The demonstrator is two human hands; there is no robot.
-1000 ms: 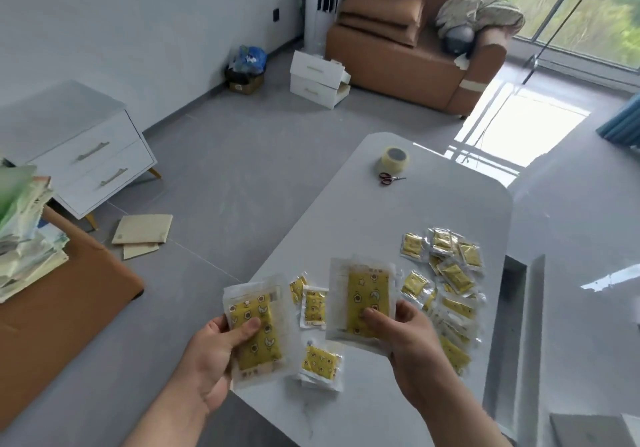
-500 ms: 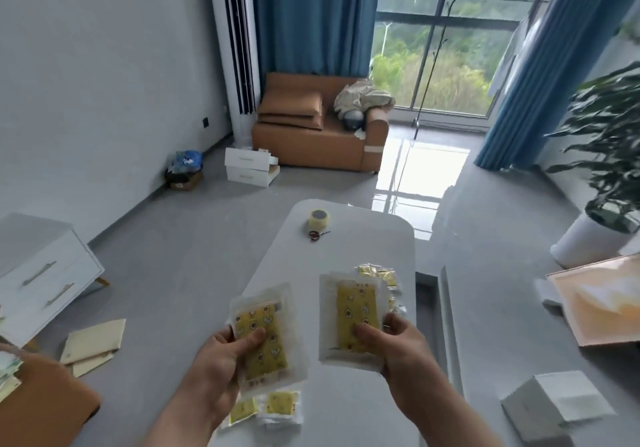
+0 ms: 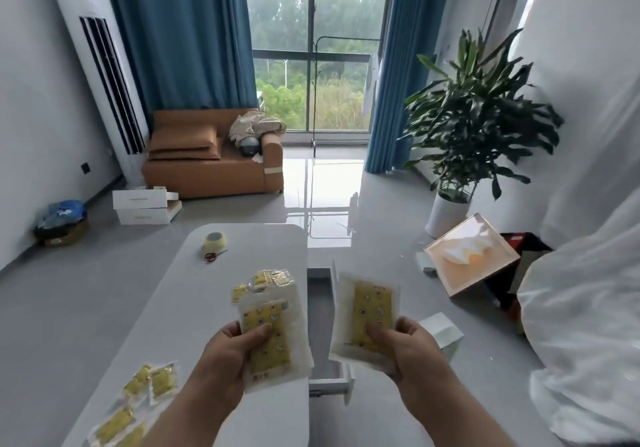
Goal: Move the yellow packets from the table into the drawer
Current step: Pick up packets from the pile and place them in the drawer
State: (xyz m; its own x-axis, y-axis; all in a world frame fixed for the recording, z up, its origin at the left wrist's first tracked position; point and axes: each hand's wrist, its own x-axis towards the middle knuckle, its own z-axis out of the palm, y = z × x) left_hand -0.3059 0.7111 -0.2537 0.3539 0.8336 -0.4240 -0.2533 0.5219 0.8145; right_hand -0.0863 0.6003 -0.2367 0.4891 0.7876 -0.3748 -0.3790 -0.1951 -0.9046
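Two packets are in the air, one per hand: the left hand (image 3: 225, 353) has its thumb pressed across the front of the left packet (image 3: 272, 336) with fingers curled behind, and the right hand (image 3: 412, 346) pinches the right packet (image 3: 370, 315) the same way, low down near its bottom edge. The left packet hangs over the table (image 3: 242, 239) edge; the right one floats just past the open drawer (image 3: 329, 382), over the floor. Here's the danger: glossy wrap, a grip at one end only, so a loosened thumb could let either slide out and miss the narrow drawer. Both stand face-on to the camera, long axis running up and away toward the window, tops leaning slightly apart. Go in crosswise and they may catch the drawer wall. Loose packets (image 3: 138, 405) wait on the table.
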